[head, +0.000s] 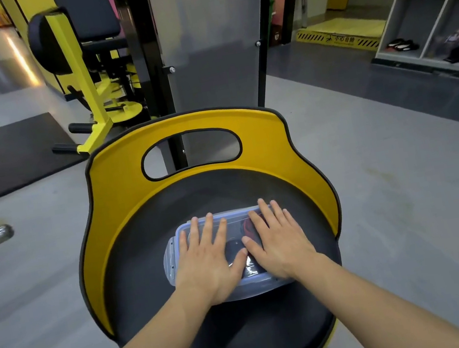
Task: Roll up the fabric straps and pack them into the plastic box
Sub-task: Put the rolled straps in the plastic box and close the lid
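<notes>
On chair seat (136,280) | plastic box (175,254) lidded | left hand (206,261), right hand (279,241) spread flat on lid

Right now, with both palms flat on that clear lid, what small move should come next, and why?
Probably snap down the side latch. Both the left hand and the right hand lie flat on the lid of the plastic box, and rolled straps show through it, so the packing looks done. The latch at the left end appears to be flared outward, unlocked.

Both hands cover most of box lid (178,237); rolled straps (250,227) underneath barely visible.
</notes>
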